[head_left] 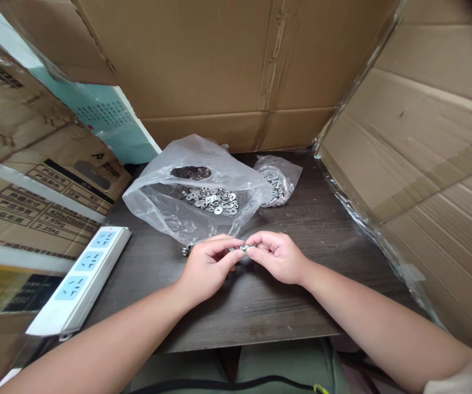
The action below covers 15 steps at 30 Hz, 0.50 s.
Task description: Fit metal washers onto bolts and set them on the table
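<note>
Thumb and fingers of my left hand [207, 266] pinch one end of a small silvery bolt [244, 248] above the table. My right hand [279, 257] pinches the same piece from the other side, so the fingertips nearly meet. What looks like a washer or nut sits on the bolt, but the fingers cover most of it. Behind my hands lies an open clear plastic bag [157, 210] with many loose metal washers [218, 210] and nuts inside. A few dark metal fasteners [185, 251] lie beside my left hand, partly hidden by it.
A smaller plastic bag [295, 169] of screws lies behind the big one. At the left edge of the dark wooden table [321, 306] is a white power strip [112, 257]. Cardboard walls [211, 65] enclose the back and right; a printed carton [55, 180] stands left.
</note>
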Motion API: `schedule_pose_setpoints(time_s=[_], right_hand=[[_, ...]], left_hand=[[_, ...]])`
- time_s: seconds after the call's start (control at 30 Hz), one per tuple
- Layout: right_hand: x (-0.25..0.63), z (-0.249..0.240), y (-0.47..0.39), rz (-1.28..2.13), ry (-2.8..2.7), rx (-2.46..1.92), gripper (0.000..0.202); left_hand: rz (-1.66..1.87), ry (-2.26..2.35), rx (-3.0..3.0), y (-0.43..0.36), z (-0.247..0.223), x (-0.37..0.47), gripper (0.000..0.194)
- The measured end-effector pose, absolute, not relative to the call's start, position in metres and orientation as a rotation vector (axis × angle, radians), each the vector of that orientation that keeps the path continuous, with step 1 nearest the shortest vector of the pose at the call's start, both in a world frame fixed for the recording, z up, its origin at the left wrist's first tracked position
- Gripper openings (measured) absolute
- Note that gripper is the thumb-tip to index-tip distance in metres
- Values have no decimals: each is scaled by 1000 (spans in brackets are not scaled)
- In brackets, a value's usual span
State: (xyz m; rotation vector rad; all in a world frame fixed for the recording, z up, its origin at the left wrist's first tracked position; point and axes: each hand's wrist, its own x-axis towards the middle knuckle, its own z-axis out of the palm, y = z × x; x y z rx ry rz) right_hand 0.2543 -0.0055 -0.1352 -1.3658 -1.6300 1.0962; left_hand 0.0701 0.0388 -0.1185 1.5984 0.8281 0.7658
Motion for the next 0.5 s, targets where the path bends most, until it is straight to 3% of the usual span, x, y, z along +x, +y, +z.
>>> schedule_pose_setpoints(time_s=[0.5], right_hand=[[254,-133,-3,980,-1710,-1329,46]], left_hand=[[758,873,1618,42,-118,68,24]])
